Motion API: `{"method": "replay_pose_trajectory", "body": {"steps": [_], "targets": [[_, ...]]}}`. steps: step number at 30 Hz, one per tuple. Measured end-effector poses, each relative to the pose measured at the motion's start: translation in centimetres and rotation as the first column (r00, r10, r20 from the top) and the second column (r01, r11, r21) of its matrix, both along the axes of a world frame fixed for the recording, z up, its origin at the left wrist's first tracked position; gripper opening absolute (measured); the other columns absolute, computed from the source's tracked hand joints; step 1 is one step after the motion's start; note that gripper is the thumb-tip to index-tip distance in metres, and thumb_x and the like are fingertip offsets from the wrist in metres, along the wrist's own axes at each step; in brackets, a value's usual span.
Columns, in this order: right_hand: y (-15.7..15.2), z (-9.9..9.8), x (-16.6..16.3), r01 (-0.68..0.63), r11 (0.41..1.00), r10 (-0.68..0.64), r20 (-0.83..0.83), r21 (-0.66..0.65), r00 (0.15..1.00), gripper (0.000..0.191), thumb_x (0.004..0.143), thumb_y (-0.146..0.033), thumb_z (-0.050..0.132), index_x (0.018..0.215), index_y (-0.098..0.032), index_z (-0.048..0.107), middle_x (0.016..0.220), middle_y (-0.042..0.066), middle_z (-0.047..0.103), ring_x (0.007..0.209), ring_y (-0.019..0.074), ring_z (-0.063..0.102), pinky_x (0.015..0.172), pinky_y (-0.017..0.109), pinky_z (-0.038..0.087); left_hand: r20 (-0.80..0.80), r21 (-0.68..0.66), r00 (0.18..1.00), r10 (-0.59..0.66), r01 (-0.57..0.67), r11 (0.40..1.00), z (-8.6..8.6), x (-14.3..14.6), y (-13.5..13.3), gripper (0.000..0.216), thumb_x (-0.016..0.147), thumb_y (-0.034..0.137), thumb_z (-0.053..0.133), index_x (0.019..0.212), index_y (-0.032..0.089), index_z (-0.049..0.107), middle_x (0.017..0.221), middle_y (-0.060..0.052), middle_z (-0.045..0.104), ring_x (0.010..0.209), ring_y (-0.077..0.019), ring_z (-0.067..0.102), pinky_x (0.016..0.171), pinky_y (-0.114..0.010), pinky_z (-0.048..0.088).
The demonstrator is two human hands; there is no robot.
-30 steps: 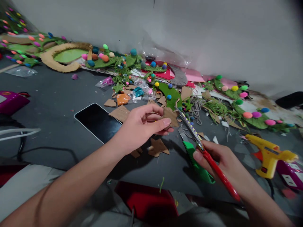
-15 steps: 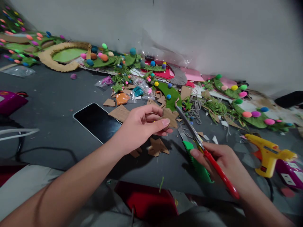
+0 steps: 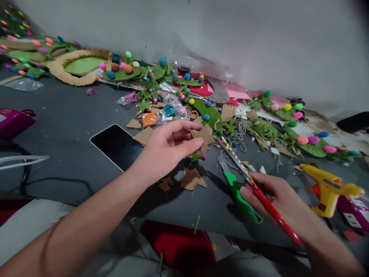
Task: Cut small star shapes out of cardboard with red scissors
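Between thumb and fingers, my left hand (image 3: 170, 148) pinches a brown cardboard star (image 3: 205, 137) above the table. My right hand (image 3: 272, 192) is closed on red-handled scissors (image 3: 266, 206); their blades point up and left, the tips near the star and apart from it. Below the scissors lies a green utility knife (image 3: 240, 198) with some blade showing. More cut cardboard (image 3: 192, 179) rests on the table under my left hand. A black-screened phone (image 3: 115, 146) lies partly hidden behind my left wrist.
A yellow glue gun (image 3: 327, 188) stands at the right beside a purple power strip (image 3: 354, 211). Green felt pieces with pompoms (image 3: 314, 139), grey yarn (image 3: 240, 132), cardboard scraps and small bags line the back by the wall. Another purple box (image 3: 14, 123) sits at the left.
My left hand has turned the cardboard star so that its face shows more. The scissors and my right hand have shifted slightly right and down, away from the star.
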State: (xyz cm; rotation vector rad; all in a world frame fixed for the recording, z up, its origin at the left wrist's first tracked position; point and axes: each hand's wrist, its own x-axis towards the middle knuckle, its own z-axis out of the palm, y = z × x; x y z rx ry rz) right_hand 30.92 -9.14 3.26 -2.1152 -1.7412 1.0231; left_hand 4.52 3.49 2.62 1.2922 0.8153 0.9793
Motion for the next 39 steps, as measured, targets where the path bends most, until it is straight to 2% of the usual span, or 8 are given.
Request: {"method": "replay_pose_trajectory", "body": {"steps": [8,15,24,31,39], "targets": [[0.07,0.30,-0.24,-0.012,1.000,0.012,-0.008,0.002,1.000,0.051,0.090,-0.070,0.067,0.074,-0.023,0.055,0.069,-0.003,0.044,0.065,0.0155,0.039,0.053,0.028,0.036,-0.058,0.004,0.998,0.021,-0.021,1.000,0.45,-0.17,0.19,0.029,0.084,0.024,0.085,0.110,0.019,0.073,0.085,-0.001,0.072,0.080,-0.0145,0.071,0.073,-0.025,0.058],[0.00,0.04,-0.20,-0.046,0.999,0.046,-0.018,0.000,0.999,0.051,0.093,-0.067,0.066,0.072,-0.023,0.053,0.069,-0.004,0.041,0.064,0.0144,0.039,0.053,0.026,0.036,-0.069,0.072,0.998,0.003,0.002,0.997,0.26,-0.46,0.51,0.028,0.084,0.026,0.085,0.109,0.020,0.075,0.101,-0.004,0.074,0.091,-0.0166,0.071,0.083,-0.028,0.060],[-0.09,0.29,-0.36,-0.038,0.999,0.038,-0.037,-0.011,0.999,0.049,0.095,-0.064,0.066,0.073,-0.022,0.053,0.071,-0.004,0.039,0.067,0.0148,0.037,0.056,0.027,0.034,-0.069,0.054,0.998,-0.003,0.007,0.999,0.33,-0.36,0.44,0.027,0.084,0.026,0.084,0.109,0.020,0.074,0.098,-0.004,0.074,0.091,-0.0167,0.071,0.083,-0.029,0.060],[0.03,0.20,-0.56,-0.040,0.998,0.038,-0.022,-0.053,0.999,0.055,0.097,-0.069,0.059,0.072,-0.023,0.045,0.073,-0.004,0.035,0.068,0.0142,0.035,0.057,0.027,0.032,-0.058,0.058,0.998,0.000,0.003,0.998,0.31,-0.41,0.43,0.026,0.084,0.024,0.085,0.106,0.019,0.073,0.093,-0.002,0.073,0.086,-0.0157,0.071,0.081,-0.028,0.061],[0.09,0.04,-0.39,-0.057,0.996,0.056,-0.019,-0.075,0.998,0.057,0.096,-0.072,0.058,0.072,-0.023,0.043,0.072,-0.005,0.034,0.067,0.0133,0.034,0.056,0.025,0.032,-0.057,0.071,0.998,-0.017,0.021,0.997,0.31,-0.37,0.57,0.025,0.084,0.021,0.084,0.105,0.018,0.070,0.089,0.000,0.072,0.084,-0.0136,0.072,0.077,-0.024,0.059]]}}
